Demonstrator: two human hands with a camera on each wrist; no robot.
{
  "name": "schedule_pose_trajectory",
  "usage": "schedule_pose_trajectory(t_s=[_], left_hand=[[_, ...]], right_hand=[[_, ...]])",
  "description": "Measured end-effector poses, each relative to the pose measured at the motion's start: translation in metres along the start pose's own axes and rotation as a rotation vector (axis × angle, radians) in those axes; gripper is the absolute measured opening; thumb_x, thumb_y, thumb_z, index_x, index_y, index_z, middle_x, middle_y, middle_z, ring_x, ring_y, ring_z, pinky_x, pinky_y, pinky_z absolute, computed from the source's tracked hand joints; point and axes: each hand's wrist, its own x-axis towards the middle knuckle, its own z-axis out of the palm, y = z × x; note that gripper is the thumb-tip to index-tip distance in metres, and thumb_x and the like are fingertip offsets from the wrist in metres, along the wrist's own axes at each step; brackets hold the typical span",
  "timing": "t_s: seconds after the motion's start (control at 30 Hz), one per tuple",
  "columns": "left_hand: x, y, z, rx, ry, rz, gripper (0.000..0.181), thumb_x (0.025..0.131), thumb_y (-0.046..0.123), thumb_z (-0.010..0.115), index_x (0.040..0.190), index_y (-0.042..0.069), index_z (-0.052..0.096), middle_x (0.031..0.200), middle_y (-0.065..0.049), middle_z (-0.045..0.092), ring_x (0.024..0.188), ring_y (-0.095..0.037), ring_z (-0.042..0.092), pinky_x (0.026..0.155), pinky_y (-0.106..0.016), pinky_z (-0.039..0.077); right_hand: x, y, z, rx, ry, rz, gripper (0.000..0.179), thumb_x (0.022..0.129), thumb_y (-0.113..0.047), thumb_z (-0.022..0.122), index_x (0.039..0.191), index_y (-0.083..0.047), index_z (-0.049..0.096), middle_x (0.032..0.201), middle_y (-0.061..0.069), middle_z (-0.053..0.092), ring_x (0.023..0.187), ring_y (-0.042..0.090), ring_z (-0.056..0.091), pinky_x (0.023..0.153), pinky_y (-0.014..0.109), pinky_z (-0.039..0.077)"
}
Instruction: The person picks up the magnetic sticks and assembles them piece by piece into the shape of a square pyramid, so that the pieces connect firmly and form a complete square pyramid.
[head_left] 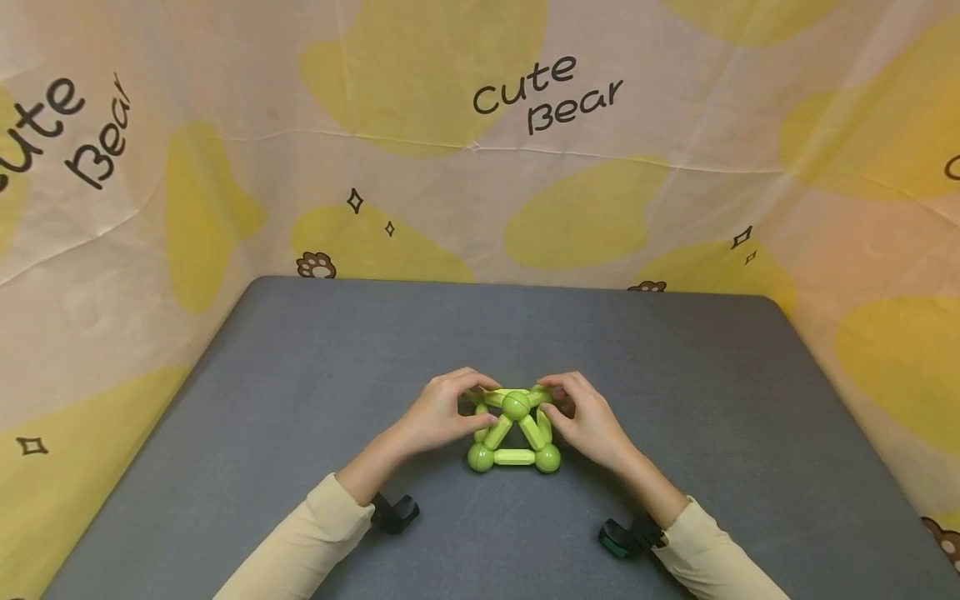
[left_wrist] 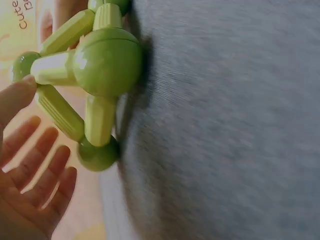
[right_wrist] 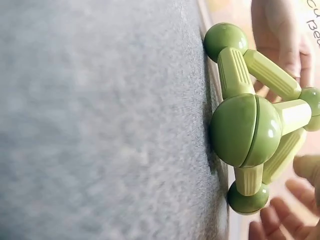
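A green frame of balls and rods [head_left: 514, 457] stands on the grey table, with light green rods running between darker balls. In the head view, one ball [head_left: 516, 406] sits at its top middle, with two rods slanting down to the front balls. My left hand [head_left: 442, 408] is at the frame's left side; the thumb tip [left_wrist: 22, 92] overlaps a rod near the upper ball [left_wrist: 24, 66], while the other fingers spread loosely apart. On the right side is my right hand [head_left: 592, 417], its fingers [right_wrist: 280, 217] relaxed beside the frame. Both hands partly hide the frame's back corners.
The grey table [head_left: 300, 333] reaches back to a curtain [head_left: 420, 100] with yellow patches and "Cute Bear" lettering. Dark wrist devices sit on the left wrist [head_left: 395, 513] and right wrist [head_left: 626, 537], low over the table.
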Motion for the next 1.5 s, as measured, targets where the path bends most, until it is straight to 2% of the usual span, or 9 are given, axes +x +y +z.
schedule_pose_trajectory(t_s=[0.2, 0.3, 0.4, 0.5, 0.63, 0.77, 0.9, 1.2, 1.5], left_hand=[[-0.012, -0.007, 0.0, -0.003, 0.051, -0.163, 0.035, 0.076, 0.019, 0.074, 0.108, 0.01, 0.064, 0.102, -0.004, 0.062, 0.09, -0.019, 0.061, 0.074, -0.033, 0.052], [-0.016, -0.009, 0.002, -0.012, 0.094, -0.251, 0.035, 0.075, 0.018, 0.075, 0.107, 0.008, 0.064, 0.101, -0.005, 0.063, 0.084, -0.016, 0.062, 0.07, -0.027, 0.052], [-0.021, -0.009, 0.005, -0.031, 0.12, -0.331, 0.035, 0.074, 0.017, 0.075, 0.106, 0.006, 0.064, 0.099, -0.006, 0.065, 0.076, -0.013, 0.063, 0.065, -0.024, 0.051], [-0.024, -0.007, 0.008, -0.067, 0.123, -0.412, 0.038, 0.075, 0.018, 0.075, 0.109, 0.005, 0.063, 0.096, -0.006, 0.067, 0.07, -0.01, 0.063, 0.061, -0.023, 0.05], [-0.026, -0.002, 0.011, -0.191, 0.083, -0.503, 0.045, 0.077, 0.018, 0.072, 0.117, 0.004, 0.058, 0.095, -0.008, 0.067, 0.065, -0.012, 0.064, 0.056, -0.025, 0.051], [-0.027, -0.001, 0.017, -0.315, 0.059, -0.534, 0.053, 0.078, 0.014, 0.071, 0.125, 0.001, 0.052, 0.097, -0.013, 0.066, 0.061, -0.016, 0.065, 0.052, -0.026, 0.053], [-0.027, 0.001, 0.021, -0.351, 0.066, -0.536, 0.059, 0.076, 0.012, 0.071, 0.129, 0.0, 0.048, 0.097, -0.014, 0.066, 0.058, -0.015, 0.065, 0.05, -0.027, 0.052], [-0.024, 0.003, 0.026, -0.317, 0.106, -0.528, 0.06, 0.074, 0.008, 0.072, 0.128, -0.002, 0.048, 0.093, -0.013, 0.067, 0.056, -0.014, 0.063, 0.049, -0.026, 0.051], [-0.002, -0.003, 0.026, -0.271, 0.124, -0.541, 0.059, 0.074, 0.008, 0.071, 0.128, -0.001, 0.049, 0.091, -0.013, 0.068, 0.053, -0.015, 0.064, 0.05, -0.026, 0.051]], right_hand=[[-0.007, 0.003, -0.003, 0.003, -0.04, 0.166, 0.042, 0.082, -0.012, 0.067, 0.122, -0.006, 0.053, 0.107, 0.011, 0.056, 0.082, 0.015, 0.06, 0.068, 0.028, 0.049], [-0.009, 0.003, -0.003, 0.026, -0.065, 0.249, 0.048, 0.083, -0.013, 0.067, 0.127, -0.005, 0.049, 0.108, 0.012, 0.057, 0.079, 0.015, 0.061, 0.069, 0.028, 0.05], [-0.011, 0.0, -0.003, 0.08, -0.094, 0.329, 0.051, 0.084, -0.014, 0.066, 0.13, -0.004, 0.046, 0.11, 0.013, 0.058, 0.074, 0.014, 0.061, 0.062, 0.026, 0.05], [-0.012, -0.004, -0.003, 0.151, -0.137, 0.411, 0.052, 0.085, -0.014, 0.064, 0.132, -0.004, 0.043, 0.11, 0.014, 0.059, 0.067, 0.012, 0.06, 0.054, 0.024, 0.05], [-0.013, -0.011, -0.002, 0.199, -0.17, 0.487, 0.054, 0.086, -0.015, 0.062, 0.134, -0.005, 0.04, 0.107, 0.012, 0.06, 0.058, 0.012, 0.059, 0.05, 0.025, 0.05], [-0.013, -0.014, 0.001, 0.199, -0.165, 0.502, 0.056, 0.085, -0.015, 0.063, 0.135, -0.006, 0.04, 0.103, 0.01, 0.061, 0.054, 0.011, 0.058, 0.049, 0.025, 0.05], [-0.014, -0.015, 0.003, 0.185, -0.152, 0.491, 0.058, 0.083, -0.013, 0.065, 0.135, -0.004, 0.039, 0.102, 0.01, 0.061, 0.054, 0.01, 0.058, 0.049, 0.025, 0.049], [-0.013, -0.015, 0.005, 0.082, -0.128, 0.446, 0.059, 0.081, -0.01, 0.066, 0.133, 0.0, 0.039, 0.092, 0.008, 0.064, 0.058, 0.007, 0.056, 0.052, 0.024, 0.045], [0.003, -0.002, 0.0, 0.038, -0.125, 0.421, 0.058, 0.082, -0.013, 0.065, 0.133, 0.0, 0.04, 0.091, 0.008, 0.066, 0.057, 0.007, 0.054, 0.054, 0.024, 0.043]])
